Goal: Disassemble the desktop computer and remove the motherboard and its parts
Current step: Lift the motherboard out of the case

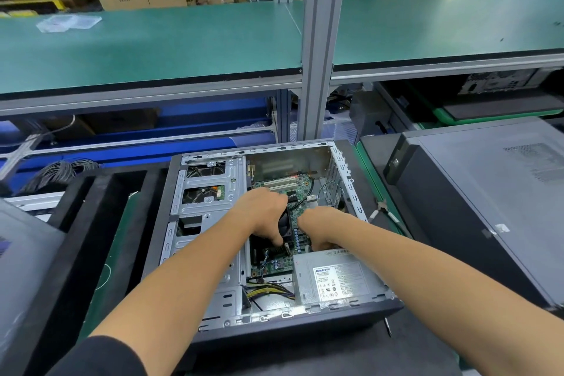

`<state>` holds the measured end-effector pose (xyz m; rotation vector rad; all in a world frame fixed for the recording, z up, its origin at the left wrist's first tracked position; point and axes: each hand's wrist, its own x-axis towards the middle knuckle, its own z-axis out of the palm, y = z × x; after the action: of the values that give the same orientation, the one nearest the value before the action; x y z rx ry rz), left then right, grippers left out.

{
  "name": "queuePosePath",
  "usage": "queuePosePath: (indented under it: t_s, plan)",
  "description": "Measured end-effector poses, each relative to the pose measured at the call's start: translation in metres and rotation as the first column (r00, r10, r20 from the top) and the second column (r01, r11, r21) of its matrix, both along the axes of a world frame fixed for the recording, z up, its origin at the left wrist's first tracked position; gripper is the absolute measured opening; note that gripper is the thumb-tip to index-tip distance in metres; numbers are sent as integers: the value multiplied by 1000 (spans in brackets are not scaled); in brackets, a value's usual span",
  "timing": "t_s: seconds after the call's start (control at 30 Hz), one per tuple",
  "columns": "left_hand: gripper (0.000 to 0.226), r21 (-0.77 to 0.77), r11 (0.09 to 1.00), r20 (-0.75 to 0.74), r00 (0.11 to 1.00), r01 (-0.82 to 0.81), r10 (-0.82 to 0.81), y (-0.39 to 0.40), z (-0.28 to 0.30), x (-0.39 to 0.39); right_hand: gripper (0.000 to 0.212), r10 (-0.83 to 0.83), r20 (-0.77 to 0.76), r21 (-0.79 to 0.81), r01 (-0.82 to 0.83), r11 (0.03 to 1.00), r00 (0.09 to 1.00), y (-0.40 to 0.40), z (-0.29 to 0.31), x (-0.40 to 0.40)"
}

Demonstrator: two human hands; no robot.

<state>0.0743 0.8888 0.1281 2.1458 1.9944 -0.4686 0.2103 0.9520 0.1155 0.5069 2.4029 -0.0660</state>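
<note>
Case (171, 192) of a desktop computer lies on its side on the dark mat of the bench (421, 354), open face up, its long axis running away from us and slightly to the right. Inside it we see the green motherboard (276, 265) flat on the case floor, long axis the same way, white expansion slots (279, 184) at the far end. The silver power supply (335, 281) sits in the near right corner, label up, with yellow and black cables (268, 290) running out of its left side. Metal drive bays (207, 189) fill the left side of the case.

Our left hand (264, 217) reaches down over the middle of the board, fingers curled onto the black fan and heatsink (285, 226) there; its grip looks clamped on that part, thumb near a small upright cylinder (287, 249). Our right hand (320, 227) is just beside it, fingers bent down toward the board next to the power supply; we cannot tell whether its grip has closed on anything, since the fingertips are hidden. A thin black cable (306, 195) arcs over the board beyond both hands.

To the right lies a second closed computer case (488, 207), and between the two a pair of cutters (383, 212) with white handles rests on the green mat. A screwdriver (388, 327) lies near the case's near right corner. Black foam trays (100, 201) sit to the left. A green shelf (183, 40) spans above, with a grey upright post (320, 40) in front of us.
</note>
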Motion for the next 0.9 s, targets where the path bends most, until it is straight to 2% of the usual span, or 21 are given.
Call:
queuePosePath:
  t_s: [0.17, 0.3, 0.4, 0.6, 0.9]
  plan:
    - [63, -8, 1000, -1, 1000, -1, 1, 1, -2, 0, 36, -14, -16, -3, 14, 1000, 1000, 0, -4, 1]
    - [61, 5, 1000, -9, 1000, -7, 7, 0, 0, 0, 24, 29, -17, -16, -29, 999, 999, 1, -4, 1]
    - [61, -15, 1000, -7, 1000, -11, 11, -1, 1, 1, 22, -10, -2, 8, 10, 1000, 1000, 2, -3, -2]
    - [60, -55, 998, -26, 1000, 11, -12, 4, -2, 7, 37, -30, 6, -40, 30, 999, 1000, 1, -11, 0]
    - [60, -92, 996, -16, 1000, 20, -22, 8, -9, 15, 23, -12, 44, -117, 17, 993, 999, 4, -14, -5]
